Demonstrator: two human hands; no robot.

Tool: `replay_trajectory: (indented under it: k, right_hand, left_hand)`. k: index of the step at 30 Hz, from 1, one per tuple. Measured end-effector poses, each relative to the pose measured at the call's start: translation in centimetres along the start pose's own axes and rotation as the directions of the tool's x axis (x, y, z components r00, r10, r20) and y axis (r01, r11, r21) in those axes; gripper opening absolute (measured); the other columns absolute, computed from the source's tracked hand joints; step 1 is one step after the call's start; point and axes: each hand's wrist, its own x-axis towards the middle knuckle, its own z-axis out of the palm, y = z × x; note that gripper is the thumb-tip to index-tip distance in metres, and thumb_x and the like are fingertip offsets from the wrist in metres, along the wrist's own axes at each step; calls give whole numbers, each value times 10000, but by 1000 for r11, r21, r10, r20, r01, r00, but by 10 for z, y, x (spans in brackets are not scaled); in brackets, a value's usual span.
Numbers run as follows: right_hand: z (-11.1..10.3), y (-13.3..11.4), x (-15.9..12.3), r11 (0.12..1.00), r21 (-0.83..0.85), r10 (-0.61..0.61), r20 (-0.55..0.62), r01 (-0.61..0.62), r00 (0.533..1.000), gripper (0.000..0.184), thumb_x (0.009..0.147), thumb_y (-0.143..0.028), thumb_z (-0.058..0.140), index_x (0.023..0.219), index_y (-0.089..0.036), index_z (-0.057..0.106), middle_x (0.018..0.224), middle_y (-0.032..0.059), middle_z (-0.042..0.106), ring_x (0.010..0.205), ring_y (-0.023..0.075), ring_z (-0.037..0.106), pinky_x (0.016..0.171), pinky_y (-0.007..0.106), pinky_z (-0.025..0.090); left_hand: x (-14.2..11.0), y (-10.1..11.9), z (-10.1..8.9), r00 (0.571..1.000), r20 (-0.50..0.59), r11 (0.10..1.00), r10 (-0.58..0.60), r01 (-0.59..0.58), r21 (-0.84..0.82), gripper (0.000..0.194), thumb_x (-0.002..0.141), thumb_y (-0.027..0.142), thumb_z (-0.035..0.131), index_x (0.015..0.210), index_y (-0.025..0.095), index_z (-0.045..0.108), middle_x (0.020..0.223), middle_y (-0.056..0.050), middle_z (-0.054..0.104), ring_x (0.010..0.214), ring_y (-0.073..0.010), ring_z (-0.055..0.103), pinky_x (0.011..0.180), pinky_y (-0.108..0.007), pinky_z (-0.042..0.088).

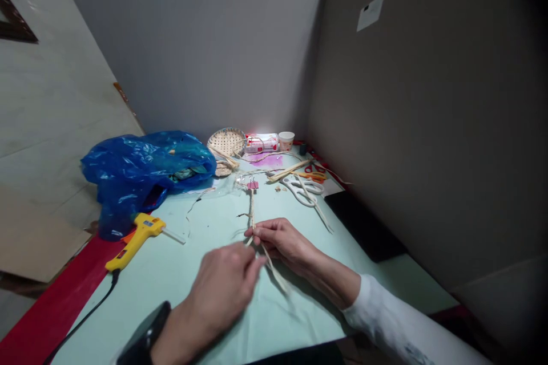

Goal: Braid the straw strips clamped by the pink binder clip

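A thin braid of pale straw strips (252, 209) lies on the light green table cover (201, 262), its far end held by a pink binder clip (253, 185). My right hand (280, 239) pinches the strips at the braid's near end. My left hand (222, 288), with a black watch on the wrist, is closed on the loose strip ends (274, 271) just beside it. The two hands almost touch.
A yellow glue gun (135, 241) with a black cord lies at the left. Behind it sits a blue plastic bag (145, 174). White scissors (305, 188), orange scissors (314, 175), a woven disc (226, 142), a paper cup (286, 140) and a black mat (363, 225) stand near the grey partition.
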Motion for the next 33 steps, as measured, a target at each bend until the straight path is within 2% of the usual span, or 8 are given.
replay_trajectory:
  k: [3, 8, 12, 17, 21, 26, 29, 33]
  right_hand:
    - [0, -2, -1, 998, -57, -2, 2, 2, 1000, 185, 763, -276, 632, 687, -107, 637, 476, -73, 377, 427, 43, 167, 442, 250, 69]
    - [-2, -1, -4, 995, -99, -25, 68, 31, 997, 254, 812, -332, 596, 658, -133, 556, 511, -62, 386, 459, 54, 200, 456, 234, 110]
    - [-5, 0, -5, 982, -170, -58, 124, 79, 991, 207, 856, -298, 531, 716, -144, 535, 583, -50, 414, 481, 62, 221, 458, 222, 147]
    - [-8, 2, -7, 827, -505, -209, 131, 247, 969, 138, 901, -226, 455, 862, -146, 561, 643, -12, 557, 589, 103, 452, 562, 215, 318]
    - [-4, -3, -16, 464, -860, -305, 71, 213, 950, 241, 919, -197, 446, 1153, -157, 486, 712, 8, 629, 645, 141, 525, 603, 240, 321]
    - [2, -11, -23, 43, -998, -314, 22, 37, 949, 180, 905, -250, 472, 790, -176, 589, 590, 20, 556, 505, 128, 426, 518, 285, 169]
    - [3, -13, -25, 51, -998, -346, 14, 33, 938, 203, 891, -281, 486, 742, -180, 578, 577, 15, 553, 495, 117, 402, 520, 285, 161]
    - [7, -8, -28, 160, -984, -360, 11, 74, 933, 213, 910, -281, 449, 789, -176, 588, 622, 22, 605, 520, 120, 450, 530, 277, 195]
  left_hand:
    - [17, -14, -19, 969, -201, 970, -144, 99, -221, 196, 853, 336, 506, 795, 192, 625, 798, -61, 641, 724, -192, 558, 661, -296, 375]
    - [40, -29, -13, 913, 408, 554, -18, 349, -756, 258, 824, 415, 568, 846, 159, 574, 518, 63, 429, 384, -55, 282, 382, -201, 185]
    - [42, -29, -1, 878, 479, 388, 11, 437, -811, 264, 784, 374, 648, 746, 141, 528, 585, 68, 407, 409, -7, 180, 371, -170, 102]
    - [38, -27, 1, 902, 425, 376, -79, 422, -825, 261, 762, 369, 655, 784, 175, 483, 560, 65, 456, 397, -21, 208, 360, -168, 110]
    - [37, -25, 3, 902, 411, 424, -135, 427, -799, 241, 763, 361, 636, 777, 191, 465, 520, 99, 359, 402, -38, 193, 364, -178, 126]
    - [38, -31, 9, 956, 270, 700, -114, 271, -661, 265, 804, 346, 565, 637, 177, 448, 533, 71, 339, 466, -61, 272, 424, -202, 192]
    - [39, -32, 13, 976, 204, 742, -75, 191, -642, 287, 795, 326, 565, 593, 161, 445, 567, 54, 355, 534, -69, 298, 476, -201, 225]
    - [35, -26, 13, 938, 294, 602, -185, 344, -721, 242, 784, 329, 551, 625, 175, 452, 504, 79, 321, 448, -53, 232, 420, -204, 162]
